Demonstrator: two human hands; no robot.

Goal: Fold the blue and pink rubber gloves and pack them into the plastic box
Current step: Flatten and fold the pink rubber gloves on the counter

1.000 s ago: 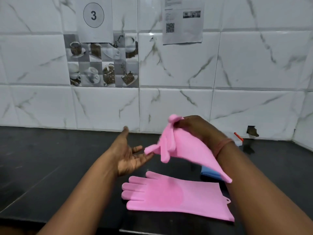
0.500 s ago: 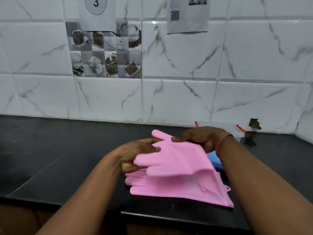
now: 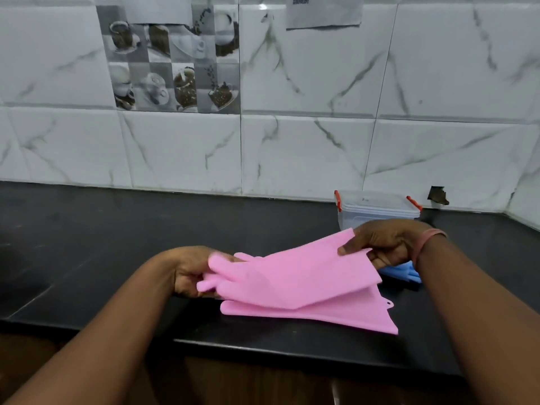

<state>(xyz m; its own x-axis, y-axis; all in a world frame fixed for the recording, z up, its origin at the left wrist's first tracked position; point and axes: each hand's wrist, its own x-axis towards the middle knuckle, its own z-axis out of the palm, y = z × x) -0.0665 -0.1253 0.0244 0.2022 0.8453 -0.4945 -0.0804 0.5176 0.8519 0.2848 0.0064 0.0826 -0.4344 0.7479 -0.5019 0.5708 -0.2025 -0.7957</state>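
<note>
A pink rubber glove (image 3: 292,276) is stretched between both hands just above the black counter. My left hand (image 3: 188,271) grips its finger end, and my right hand (image 3: 385,244) pinches its cuff. A second pink glove (image 3: 321,315) lies flat on the counter underneath, fingers to the left. Part of a blue glove (image 3: 401,271) shows behind my right wrist. The clear plastic box (image 3: 377,211) with orange clips stands by the wall beyond my right hand.
The black counter (image 3: 117,235) runs along a white marble-tiled wall and ends in a front edge (image 3: 263,346) close to me. The wall turns a corner at the far right. A dark hole (image 3: 437,195) is in the wall beside the box.
The held pink glove has come down from the air over the flat one. My left hand, open a second ago, has taken its finger end. The camera has tilted down and the box has come into sight.
</note>
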